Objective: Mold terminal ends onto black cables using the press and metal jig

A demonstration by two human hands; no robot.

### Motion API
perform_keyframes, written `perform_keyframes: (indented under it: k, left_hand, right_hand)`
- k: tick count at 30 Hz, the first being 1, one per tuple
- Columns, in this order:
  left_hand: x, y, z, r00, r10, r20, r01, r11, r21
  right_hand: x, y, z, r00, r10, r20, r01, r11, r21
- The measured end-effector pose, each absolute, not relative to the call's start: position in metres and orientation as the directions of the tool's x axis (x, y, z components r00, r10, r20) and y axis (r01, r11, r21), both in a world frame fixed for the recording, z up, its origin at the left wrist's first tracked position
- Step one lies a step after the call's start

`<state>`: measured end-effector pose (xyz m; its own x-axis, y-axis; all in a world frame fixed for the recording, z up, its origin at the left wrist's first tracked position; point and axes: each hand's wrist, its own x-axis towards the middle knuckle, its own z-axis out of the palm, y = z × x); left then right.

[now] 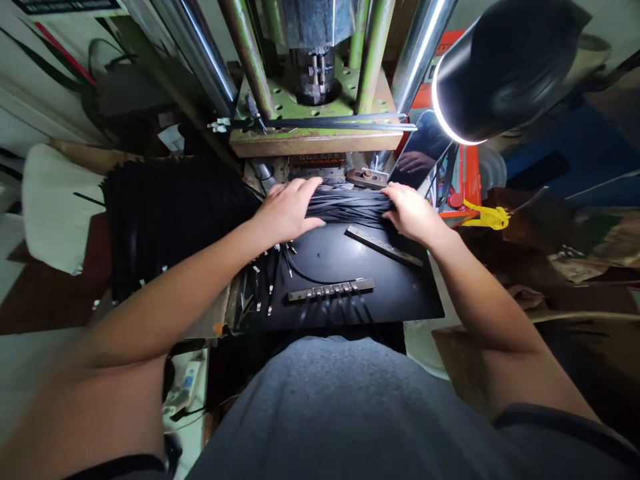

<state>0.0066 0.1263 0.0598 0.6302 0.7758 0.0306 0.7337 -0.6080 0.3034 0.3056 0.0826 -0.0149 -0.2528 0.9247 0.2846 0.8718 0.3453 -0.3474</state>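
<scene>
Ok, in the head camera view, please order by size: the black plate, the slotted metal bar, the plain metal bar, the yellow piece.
The black plate
The slotted metal bar and the plain metal bar: they look alike, so I do not rank them.
The yellow piece

Under the left hand (287, 210) and right hand (410, 213) lie matt black plastic-sheathed cables (347, 208). Below the hands is a glossy black plate (325, 261), with a smooth steel bar (384, 245) just beside the right hand. Polished chrome columns (420, 53) gleam beyond the hands.

Room: over black plate (395, 293) — blocked: press columns (249, 53) behind — lamp (505, 67) right
</scene>
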Motion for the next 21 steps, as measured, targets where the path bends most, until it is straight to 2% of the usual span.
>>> perform_keyframes:
  k: [1, 2, 6, 8, 10, 13, 16, 19, 21]
  left_hand:
    - [-0.006, 0.123, 0.059, 0.645, 0.762, 0.064, 0.735, -0.641, 0.219]
    - [-0.018, 0.115, 0.057, 0.676, 0.736, 0.038, 0.721, -0.672, 0.168]
    - [-0.05, 0.058, 0.033, 0.812, 0.503, -0.297, 0.567, -0.801, 0.193]
    - [-0.054, 0.032, 0.019, 0.832, 0.451, -0.323, 0.518, -0.84, 0.162]
    - [-0.053, 0.018, 0.013, 0.847, 0.446, -0.29, 0.492, -0.863, 0.111]
    - [-0.048, 0.023, 0.023, 0.833, 0.485, -0.267, 0.52, -0.851, 0.077]
    - [-0.039, 0.061, 0.038, 0.775, 0.582, -0.246, 0.601, -0.799, 0.003]
    - [-0.025, 0.125, 0.036, 0.694, 0.706, -0.138, 0.704, -0.706, -0.074]
    - [-0.016, 0.175, 0.026, 0.579, 0.814, -0.059, 0.812, -0.581, -0.046]
  right_hand:
    - [0.307, 0.074, -0.017, -0.306, 0.908, 0.286, 0.856, 0.394, -0.335]
    - [0.305, 0.061, -0.02, -0.363, 0.888, 0.283, 0.83, 0.446, -0.336]
    - [0.281, -0.007, -0.04, -0.567, 0.808, 0.162, 0.716, 0.58, -0.388]
    - [0.268, -0.032, -0.05, -0.576, 0.802, 0.158, 0.718, 0.589, -0.37]
    - [0.262, -0.043, -0.052, -0.566, 0.798, 0.204, 0.725, 0.601, -0.337]
    - [0.269, -0.031, -0.036, -0.558, 0.787, 0.265, 0.703, 0.617, -0.352]
    - [0.284, 0.017, -0.012, -0.497, 0.803, 0.328, 0.712, 0.594, -0.375]
    - [0.286, 0.099, -0.007, -0.424, 0.833, 0.357, 0.761, 0.541, -0.358]
    - [0.277, 0.161, -0.014, -0.322, 0.88, 0.35, 0.806, 0.449, -0.387]
